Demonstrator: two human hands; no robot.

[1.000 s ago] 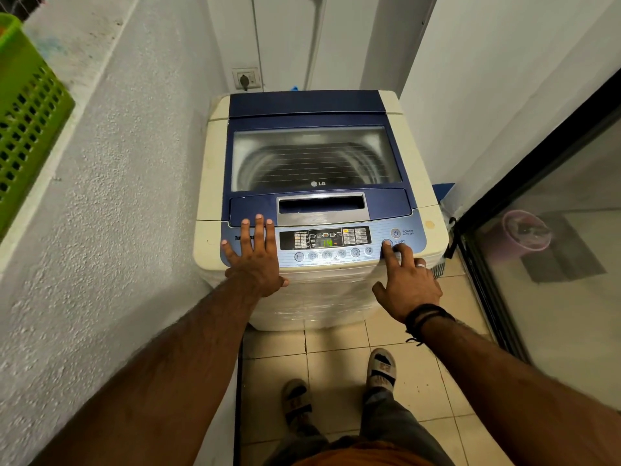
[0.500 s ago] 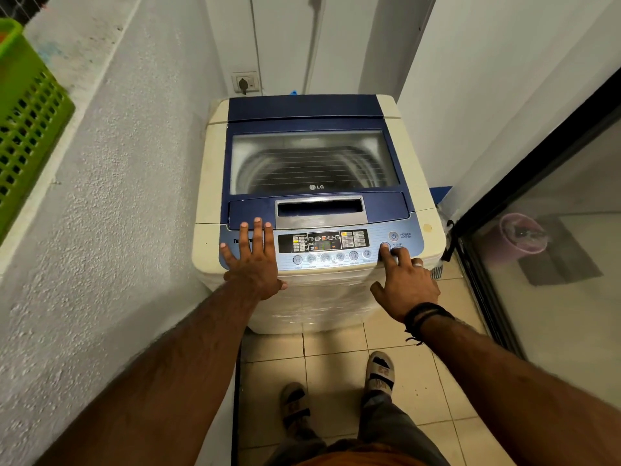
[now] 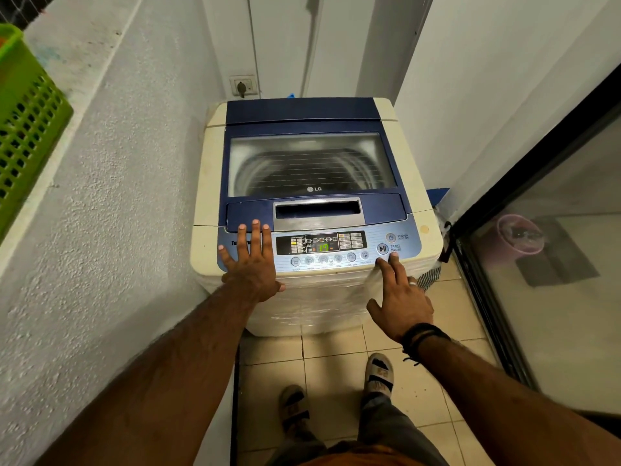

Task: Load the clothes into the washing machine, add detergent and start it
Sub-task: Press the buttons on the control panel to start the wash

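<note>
Both hands are at the near edge of the washing machine: the left hand lies flat with fingers spread wide on the left end of the control panel, holding nothing, and the right hand has its fingers loosely extended and empty, two fingertips just below the start/pause button at the right end of the panel (whether they touch the panel or hover over it I cannot tell). Going by size, the machine stands against the far wall between the rough white wall on the left and the glass door on the right, and its blue lid is shut. Through the lid's window only the drum rim and something dark below show, so the clothes cannot be made out, and no detergent is in sight. A green basket sits on the ledge at far left, its contents hidden. Smaller still, the panel's display is lit with green digits, which suggests the power is on and a programme is set. My reading is that loading and detergent are finished and starting is either just made or the one step left.
</note>
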